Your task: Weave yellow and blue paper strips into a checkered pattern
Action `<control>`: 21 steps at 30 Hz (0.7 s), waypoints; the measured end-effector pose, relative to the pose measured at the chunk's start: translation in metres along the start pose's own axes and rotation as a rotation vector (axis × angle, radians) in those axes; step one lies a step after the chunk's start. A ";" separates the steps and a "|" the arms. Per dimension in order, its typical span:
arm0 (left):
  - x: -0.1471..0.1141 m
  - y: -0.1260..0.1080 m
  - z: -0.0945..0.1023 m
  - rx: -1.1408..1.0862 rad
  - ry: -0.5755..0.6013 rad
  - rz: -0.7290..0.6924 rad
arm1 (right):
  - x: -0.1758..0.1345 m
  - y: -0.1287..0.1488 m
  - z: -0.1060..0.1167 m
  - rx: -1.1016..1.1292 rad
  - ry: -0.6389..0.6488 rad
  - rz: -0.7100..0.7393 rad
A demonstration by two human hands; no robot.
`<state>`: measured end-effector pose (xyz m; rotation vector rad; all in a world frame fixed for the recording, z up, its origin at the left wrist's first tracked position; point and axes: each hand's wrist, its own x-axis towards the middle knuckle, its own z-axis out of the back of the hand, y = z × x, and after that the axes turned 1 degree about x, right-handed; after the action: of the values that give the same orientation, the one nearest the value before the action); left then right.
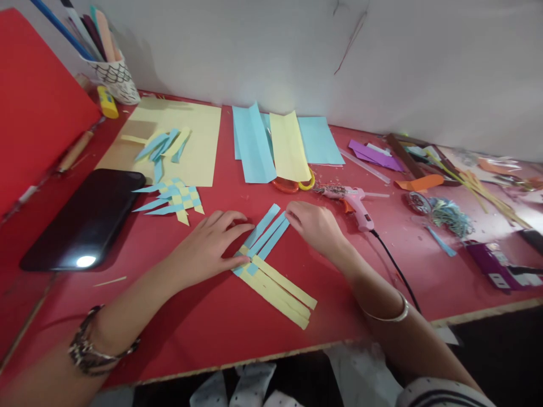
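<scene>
A small woven piece of blue and yellow paper strips lies on the red table in front of me. Its loose blue strips point up and right, and its loose yellow strips run down to the right. My left hand holds the woven corner down, thumb on the checks and index finger beside the outer blue strip. With fingertips closed together, my right hand pinches the far end of a blue strip; the fingertips partly cover that end.
A finished-looking checked paper weave lies left, beside a black phone. Cut strips rest on a yellow sheet. Folded papers partly cover scissors. A pink glue gun with its cord lies right.
</scene>
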<state>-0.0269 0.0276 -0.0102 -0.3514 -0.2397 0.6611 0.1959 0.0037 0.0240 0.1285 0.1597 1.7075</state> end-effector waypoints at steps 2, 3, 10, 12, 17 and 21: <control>0.000 0.000 0.000 0.005 -0.010 -0.008 | 0.000 0.001 -0.001 -0.055 0.000 -0.005; 0.000 0.000 -0.001 0.007 -0.017 -0.011 | 0.001 0.001 -0.001 -0.077 0.002 -0.013; 0.000 0.000 -0.001 0.005 -0.010 -0.008 | -0.002 0.002 0.001 0.032 -0.102 -0.046; 0.000 0.000 -0.001 0.011 -0.007 -0.007 | -0.003 0.001 0.000 0.089 -0.175 0.019; 0.000 0.000 -0.001 0.024 -0.028 -0.012 | -0.007 0.003 -0.004 0.107 -0.125 0.479; 0.002 0.001 -0.003 0.026 -0.052 -0.039 | -0.011 0.010 -0.006 0.085 -0.075 0.672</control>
<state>-0.0247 0.0287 -0.0128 -0.3039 -0.2862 0.6344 0.1861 -0.0088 0.0202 0.3378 0.1416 2.3608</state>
